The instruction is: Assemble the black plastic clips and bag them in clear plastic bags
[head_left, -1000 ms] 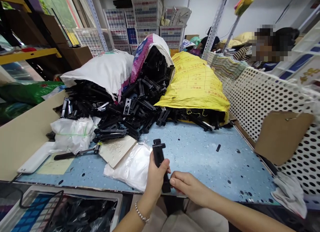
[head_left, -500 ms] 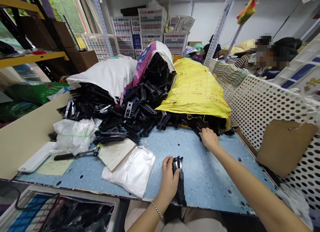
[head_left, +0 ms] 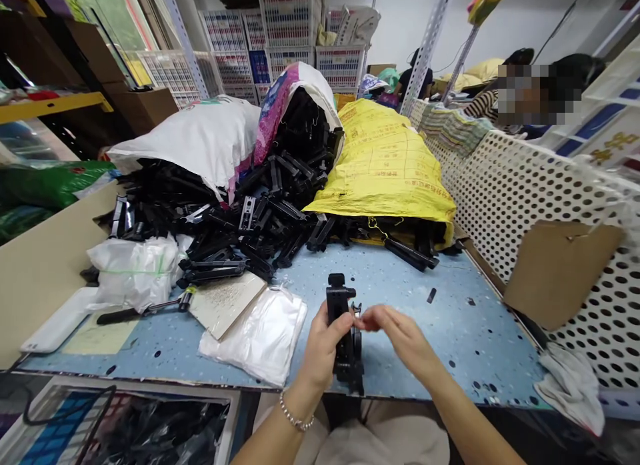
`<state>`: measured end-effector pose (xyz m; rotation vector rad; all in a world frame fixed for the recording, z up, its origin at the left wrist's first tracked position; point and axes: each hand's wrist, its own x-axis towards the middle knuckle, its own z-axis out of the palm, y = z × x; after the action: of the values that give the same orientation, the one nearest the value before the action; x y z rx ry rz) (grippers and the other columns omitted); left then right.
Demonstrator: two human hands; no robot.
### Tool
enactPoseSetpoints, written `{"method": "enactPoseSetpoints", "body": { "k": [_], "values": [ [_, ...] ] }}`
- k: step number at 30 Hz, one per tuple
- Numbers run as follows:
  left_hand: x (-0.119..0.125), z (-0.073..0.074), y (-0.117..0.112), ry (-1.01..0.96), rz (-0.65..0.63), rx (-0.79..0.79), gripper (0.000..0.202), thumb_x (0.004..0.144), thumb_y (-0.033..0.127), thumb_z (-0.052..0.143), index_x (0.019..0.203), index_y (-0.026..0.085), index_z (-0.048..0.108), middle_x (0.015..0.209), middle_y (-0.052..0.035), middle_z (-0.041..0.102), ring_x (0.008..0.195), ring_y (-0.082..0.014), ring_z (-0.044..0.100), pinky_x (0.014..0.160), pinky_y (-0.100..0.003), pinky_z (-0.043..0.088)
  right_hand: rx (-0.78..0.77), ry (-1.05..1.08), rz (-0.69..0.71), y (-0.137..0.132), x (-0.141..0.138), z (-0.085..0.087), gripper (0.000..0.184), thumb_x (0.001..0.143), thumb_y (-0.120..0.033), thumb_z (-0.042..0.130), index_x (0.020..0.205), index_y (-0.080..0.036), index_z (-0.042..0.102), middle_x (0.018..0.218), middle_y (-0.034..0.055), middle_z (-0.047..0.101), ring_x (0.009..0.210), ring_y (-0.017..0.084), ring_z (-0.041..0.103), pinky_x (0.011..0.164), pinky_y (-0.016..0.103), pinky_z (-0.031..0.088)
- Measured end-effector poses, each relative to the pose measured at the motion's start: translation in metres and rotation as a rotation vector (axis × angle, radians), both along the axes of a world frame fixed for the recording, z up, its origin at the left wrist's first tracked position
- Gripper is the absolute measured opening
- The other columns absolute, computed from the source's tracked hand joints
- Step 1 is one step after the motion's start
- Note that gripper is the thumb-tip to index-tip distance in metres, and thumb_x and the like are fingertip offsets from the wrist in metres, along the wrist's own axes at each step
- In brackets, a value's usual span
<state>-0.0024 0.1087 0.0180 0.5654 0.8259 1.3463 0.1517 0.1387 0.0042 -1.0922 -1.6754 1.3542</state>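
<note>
My left hand (head_left: 325,338) is wrapped round a black plastic bracket (head_left: 340,301), held tilted upright above the blue tabletop near its front edge. The part looks long and jointed, with small metal pieces on its right side. My right hand (head_left: 395,328) comes in from the right, its fingers bent together and touching that side of the bracket. The tips of those fingers are partly hidden. Ahead, a big pile of similar black brackets (head_left: 220,235) spills from several sacks. One loose bracket (head_left: 411,253) lies at the mouth of the yellow sack (head_left: 385,165).
Left of my hands lie a stack of clear plastic bags (head_left: 260,338), a worn board (head_left: 225,305) and a black-handled hammer-like tool (head_left: 145,311). A perforated white panel (head_left: 545,191) borders the right. Below the table's front edge sits a crate (head_left: 233,425) of bagged black items.
My right hand has drawn back from the yellow sack to the bracket in my left hand. The left hand has raised and turned the bracket. The camera view has shifted slightly.
</note>
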Motion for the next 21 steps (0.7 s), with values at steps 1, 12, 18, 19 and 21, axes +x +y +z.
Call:
{"method": "enactPoseSetpoints", "body": {
  "k": [1,12,18,19,21],
  "values": [
    [-0.002,0.003,-0.005,0.012,-0.021,-0.018,0.041,0.075,0.040,0.073,0.106,0.017,0.060,0.077,-0.0007,0.062,0.068,-0.0132,0.061,0.067,-0.025,0.050,0.125,-0.038,-0.059,0.004,0.000,0.006,0.036,0.095,-0.049,0.042,0.099,-0.019,0.062,0.089,0.0058,0.062,0.084,0.020,0.058,0.076,0.035,0.049],
    [-0.018,0.008,-0.010,-0.038,0.099,-0.186,0.049,0.069,0.045,0.075,0.104,0.016,0.058,0.072,0.0031,0.058,0.050,-0.0064,0.053,0.047,-0.018,0.043,0.595,-0.171,0.029,0.013,-0.038,0.021,0.025,0.098,-0.041,0.037,0.103,-0.022,0.053,0.084,0.0040,0.059,0.076,0.018,0.057,0.067,0.031,0.047],
    [-0.030,0.007,-0.010,-0.046,0.082,-0.238,0.053,0.070,0.048,0.074,0.108,0.014,0.056,0.071,0.0017,0.060,0.048,-0.0067,0.053,0.048,-0.019,0.043,1.014,-0.364,0.185,-0.042,-0.036,-0.009,0.031,0.099,-0.040,0.035,0.097,-0.018,0.057,0.090,0.0094,0.064,0.079,0.022,0.052,0.071,0.038,0.041],
    [-0.027,0.004,-0.012,-0.005,0.079,-0.248,0.054,0.071,0.048,0.073,0.109,0.015,0.054,0.070,0.0019,0.060,0.049,-0.0077,0.054,0.050,-0.020,0.045,1.036,-0.366,0.175,-0.047,-0.037,-0.014,0.033,0.099,-0.039,0.033,0.094,-0.017,0.058,0.087,0.0093,0.063,0.078,0.022,0.051,0.070,0.037,0.040],
    [-0.022,-0.007,-0.014,0.093,0.120,-0.235,0.060,0.071,0.045,0.075,0.118,0.019,0.048,0.075,0.0012,0.062,0.058,-0.0116,0.061,0.060,-0.024,0.050,1.034,-0.371,0.203,-0.048,-0.035,-0.022,0.037,0.099,-0.041,0.032,0.089,-0.017,0.059,0.081,0.0082,0.061,0.078,0.022,0.050,0.069,0.037,0.040]
  ]
}}
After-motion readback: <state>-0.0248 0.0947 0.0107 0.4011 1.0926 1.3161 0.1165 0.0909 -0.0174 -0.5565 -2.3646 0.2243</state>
